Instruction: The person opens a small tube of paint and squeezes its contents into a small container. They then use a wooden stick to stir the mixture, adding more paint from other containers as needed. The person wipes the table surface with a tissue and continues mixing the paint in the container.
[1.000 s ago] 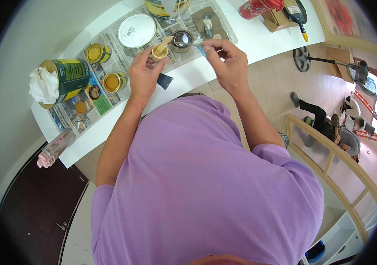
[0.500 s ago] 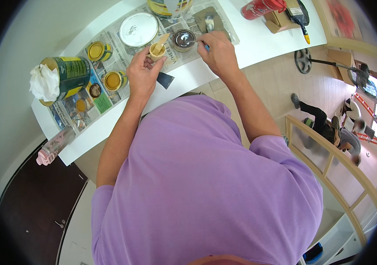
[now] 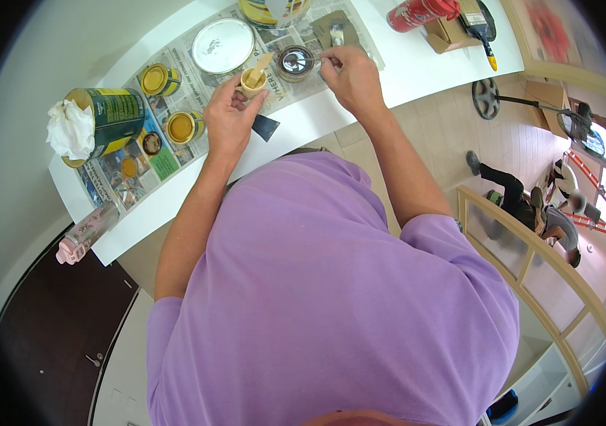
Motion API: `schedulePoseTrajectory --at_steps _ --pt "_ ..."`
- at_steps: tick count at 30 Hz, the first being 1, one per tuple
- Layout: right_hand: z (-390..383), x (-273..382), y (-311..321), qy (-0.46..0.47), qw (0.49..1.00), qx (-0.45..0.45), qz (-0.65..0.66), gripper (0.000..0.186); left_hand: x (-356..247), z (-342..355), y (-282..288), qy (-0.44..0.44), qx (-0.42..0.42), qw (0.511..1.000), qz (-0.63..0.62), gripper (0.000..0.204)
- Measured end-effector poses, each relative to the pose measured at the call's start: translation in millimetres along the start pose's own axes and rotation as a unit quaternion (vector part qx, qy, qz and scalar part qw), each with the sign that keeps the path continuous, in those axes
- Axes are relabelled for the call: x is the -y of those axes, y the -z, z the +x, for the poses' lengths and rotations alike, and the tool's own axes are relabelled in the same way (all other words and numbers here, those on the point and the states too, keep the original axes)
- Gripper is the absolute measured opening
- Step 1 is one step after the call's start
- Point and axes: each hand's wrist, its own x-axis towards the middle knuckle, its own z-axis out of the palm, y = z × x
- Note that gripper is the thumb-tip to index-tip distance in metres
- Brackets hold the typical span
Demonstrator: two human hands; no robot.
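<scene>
My left hand (image 3: 230, 117) is closed round a small tan cup (image 3: 248, 91) of pale yellowish paste, with a flat wooden stick (image 3: 261, 65) standing tilted in it. A dark scraper blade (image 3: 266, 128) juts out beside that hand over the table's front edge; whether the fingers also hold it is hidden. To the right, an open jar of dark brown liquid (image 3: 296, 60) stands on the newspaper. Its rim is close to my right hand (image 3: 357, 79), whose fingers pinch a thin stick-like tool (image 3: 316, 59) reaching to the jar. The tool's exact kind is too small to tell.
Newspaper (image 3: 178, 67) covers much of the white table (image 3: 416, 78). Around lie a white round lid (image 3: 222, 46), small yellow tins (image 3: 181, 128), a large green can (image 3: 117, 117), a pink-capped bottle (image 3: 88, 233), a red bottle (image 3: 416, 14) and a brush (image 3: 484, 35). Other people (image 3: 551, 213) are at far right.
My right hand has shifted slightly up, its fingers and the thin tool turning at the jar's rim. The left hand and the cup stay nearly still.
</scene>
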Motion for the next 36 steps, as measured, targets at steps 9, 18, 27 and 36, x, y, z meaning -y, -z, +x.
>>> schedulePoseTrajectory --at_steps 9,18,27,36 --pt "-15 -23 11 -0.250 0.934 0.025 0.255 0.028 1 0 1 0.021 0.007 0.999 0.035 0.055" --pt "-28 -41 -3 -0.324 0.869 0.017 0.373 0.025 0 1 -4 0.024 0.015 0.999 0.027 0.054" --pt "-34 -44 -1 -0.296 0.896 0.004 0.332 0.026 -5 1 -5 0.045 0.024 0.998 0.043 0.054" --pt "-22 -22 -5 -0.031 0.996 -0.063 0.063 0.025 -3 -1 -10 0.049 0.038 0.997 0.052 0.057"
